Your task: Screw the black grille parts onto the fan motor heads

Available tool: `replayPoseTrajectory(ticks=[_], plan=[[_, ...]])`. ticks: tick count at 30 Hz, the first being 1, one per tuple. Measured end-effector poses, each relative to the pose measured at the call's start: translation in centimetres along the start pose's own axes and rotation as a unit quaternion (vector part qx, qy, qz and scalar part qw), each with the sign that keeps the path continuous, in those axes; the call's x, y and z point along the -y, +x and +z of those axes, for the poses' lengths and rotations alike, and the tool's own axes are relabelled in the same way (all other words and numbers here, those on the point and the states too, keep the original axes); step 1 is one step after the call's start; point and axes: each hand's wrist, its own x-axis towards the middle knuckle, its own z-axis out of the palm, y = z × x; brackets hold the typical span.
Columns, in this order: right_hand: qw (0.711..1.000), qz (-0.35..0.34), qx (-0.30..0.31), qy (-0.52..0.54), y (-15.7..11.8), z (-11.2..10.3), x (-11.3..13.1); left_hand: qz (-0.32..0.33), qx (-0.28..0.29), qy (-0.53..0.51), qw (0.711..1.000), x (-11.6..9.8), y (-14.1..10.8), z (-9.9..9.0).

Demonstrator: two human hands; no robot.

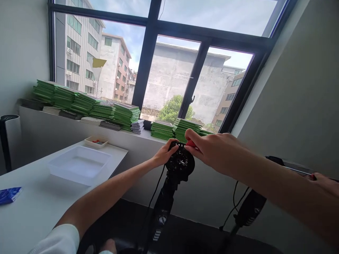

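Observation:
A black round-headed device [178,160] on a black post [162,208] stands in front of me, its face showing white marks and small parts. My left hand [165,153] grips the upper left rim of the round head, thumb on the face and fingers behind. My right hand [202,146] pinches a small red object [190,143] at the upper right rim. Most of that red object is hidden by my fingers, so its kind does not show. A thin black cable [158,185] hangs along the left of the post.
To the left, a white table [31,215] bears a translucent tub [79,164], a small tray [95,141] with red pieces and a blue packet [10,195]. Green stacks [124,114] line the windowsill. At right stand another black device [250,210] and another person's hand [327,183].

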Motion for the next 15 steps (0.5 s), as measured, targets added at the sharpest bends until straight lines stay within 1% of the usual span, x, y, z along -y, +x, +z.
replayPoseTrajectory(ticks=[3, 4, 5, 7, 8, 9, 12, 13, 15], plan=[[0.994, 0.016, -0.046, -0.1, -0.5, -0.55, 0.15, 0.005, 0.012, 0.044, 0.999, -0.48, 0.08, -0.52], [0.992, 0.018, -0.061, -0.104, -0.62, -0.65, 0.15, 0.011, 0.016, 0.055, 0.998, -0.6, 0.11, -0.64], [0.994, 0.01, -0.068, -0.084, -0.68, -0.69, 0.13, 0.017, 0.019, 0.063, 0.998, -0.69, 0.12, -0.73], [0.998, -0.02, -0.063, -0.018, -0.67, -0.61, 0.05, 0.024, 0.02, 0.075, 0.997, -0.84, 0.1, -0.78], [0.998, -0.032, -0.055, -0.003, -0.61, -0.54, 0.02, 0.026, 0.019, 0.078, 0.996, -0.89, 0.06, -0.76], [0.998, -0.034, -0.046, -0.01, -0.53, -0.46, 0.01, 0.028, 0.017, 0.08, 0.996, -0.94, 0.01, -0.73], [0.994, -0.002, -0.045, -0.104, -0.3, -0.41, 0.15, 0.04, 0.013, 0.077, 0.996, -1.02, -0.14, -0.62], [0.993, 0.001, -0.047, -0.109, -0.26, -0.45, 0.24, 0.043, 0.013, 0.076, 0.996, -1.02, -0.18, -0.6], [0.997, -0.021, -0.033, -0.068, -0.27, -0.55, 0.45, 0.045, 0.011, 0.076, 0.996, -0.96, -0.23, -0.62]])
